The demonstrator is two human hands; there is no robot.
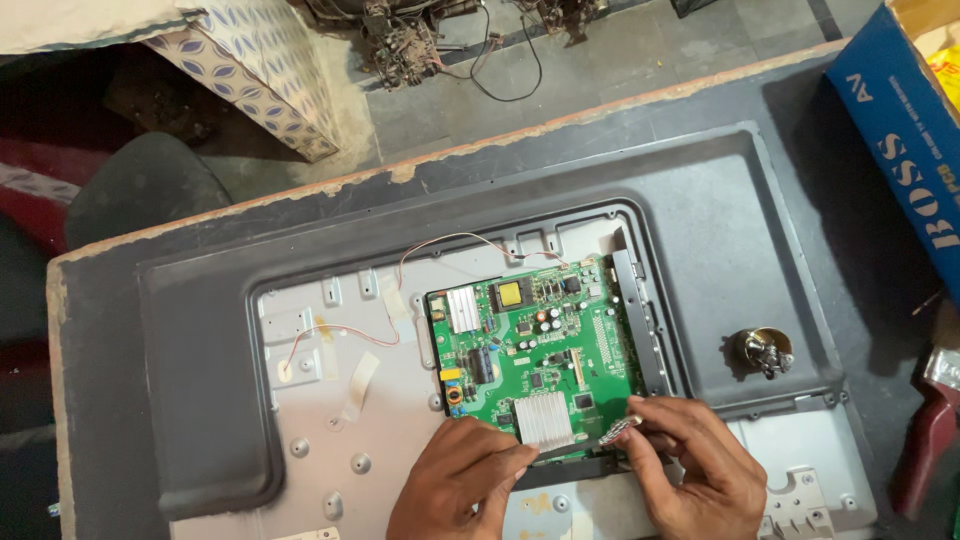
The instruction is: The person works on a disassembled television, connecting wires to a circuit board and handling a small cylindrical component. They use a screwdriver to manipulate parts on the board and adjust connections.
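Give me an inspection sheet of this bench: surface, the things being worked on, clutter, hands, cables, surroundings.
Surface: dark worktable, edges chipped.
Job's things: flat television face down, rear open; green circuit board on its metal plate; flat ribbon connector at the board's lower edge.
Clutter: roll of solder wire; red-handled tool; blue carton.
Hands: left hand and right hand both pinch the ribbon connector.
Cables: thin red-and-white wires.
Surroundings: tiled floor, patterned box.

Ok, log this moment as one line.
left hand: on circuit board lower edge | right hand: pinching flat ribbon cable | television back: open, on table
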